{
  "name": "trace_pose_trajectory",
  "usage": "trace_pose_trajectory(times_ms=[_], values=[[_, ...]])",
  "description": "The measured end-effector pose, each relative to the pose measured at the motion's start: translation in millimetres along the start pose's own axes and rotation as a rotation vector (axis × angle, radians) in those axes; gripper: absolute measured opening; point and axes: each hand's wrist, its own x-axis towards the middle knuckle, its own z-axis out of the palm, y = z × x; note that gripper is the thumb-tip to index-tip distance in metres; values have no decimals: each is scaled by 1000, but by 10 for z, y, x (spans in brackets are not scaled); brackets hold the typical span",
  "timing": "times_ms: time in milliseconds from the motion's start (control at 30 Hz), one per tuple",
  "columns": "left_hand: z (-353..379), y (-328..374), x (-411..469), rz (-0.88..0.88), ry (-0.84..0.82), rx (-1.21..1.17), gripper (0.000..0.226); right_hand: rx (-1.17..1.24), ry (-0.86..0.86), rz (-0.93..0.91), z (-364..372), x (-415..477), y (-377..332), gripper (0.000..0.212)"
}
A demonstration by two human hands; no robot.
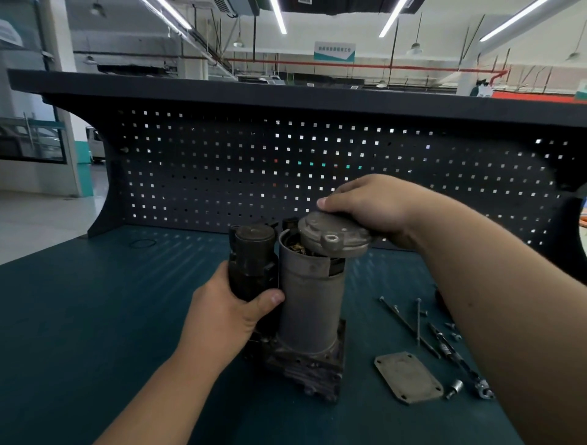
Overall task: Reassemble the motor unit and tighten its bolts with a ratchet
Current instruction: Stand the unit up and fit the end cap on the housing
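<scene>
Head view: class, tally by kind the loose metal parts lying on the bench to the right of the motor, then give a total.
Long bolts: 2
Plate: 1
Socket: 1
Ratchet: 1
Small screws: 2 clear; any others are too small to tell
Total: 7

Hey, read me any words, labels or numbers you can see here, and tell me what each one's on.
Hanging sign: one line of characters, too blurred to read.
Ceiling label: barcode-like marks, too small to read.
Motor, cap, flat plate: no readable markings.
</scene>
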Motion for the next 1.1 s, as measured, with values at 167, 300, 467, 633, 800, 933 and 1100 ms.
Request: trace_pose_trajectory(times_ms=[167,300,467,633,800,933,1100], values=[[15,26,-14,33,10,8,64,552,138,12,84,34,119,21],[30,54,-36,66,25,14,65,460,207,-127,111,-5,123,23],[31,45,-42,52,27,28,58,467,219,-168,76,-55,165,31],[33,59,-53,74,31,32,59,341,224,-187,13,-101,242,33],[33,46,-38,64,40,59,56,223,226,-184,-5,-94,316,29],[30,32,-34,59,35,57,53,163,210,-223,13,-70,281,29],[23,10,-20,81,35,66,49,150,215,-267,72,-39,296,27]])
